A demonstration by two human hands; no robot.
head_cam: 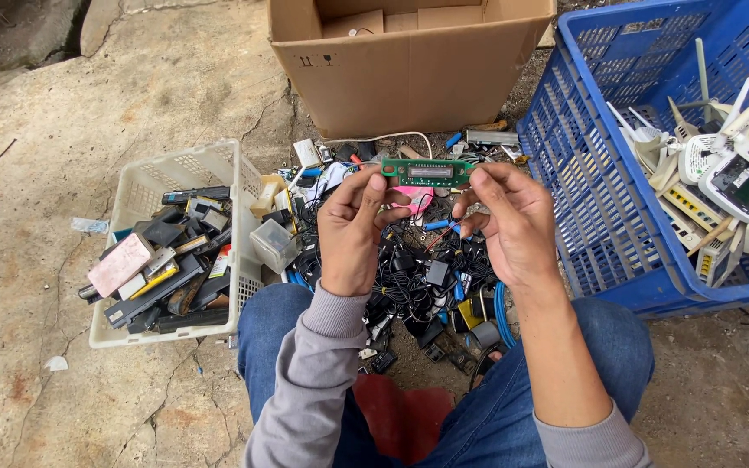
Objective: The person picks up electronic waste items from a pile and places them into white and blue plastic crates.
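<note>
Left hand (353,227) and right hand (506,221) each pinch an end of a green board (427,172) above a cable pile (422,277), between the white basket (145,186) and blue crate (591,199).

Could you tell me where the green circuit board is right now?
The green circuit board sits mid-frame in the head view, held between left hand and right hand, above the cable pile.
</note>
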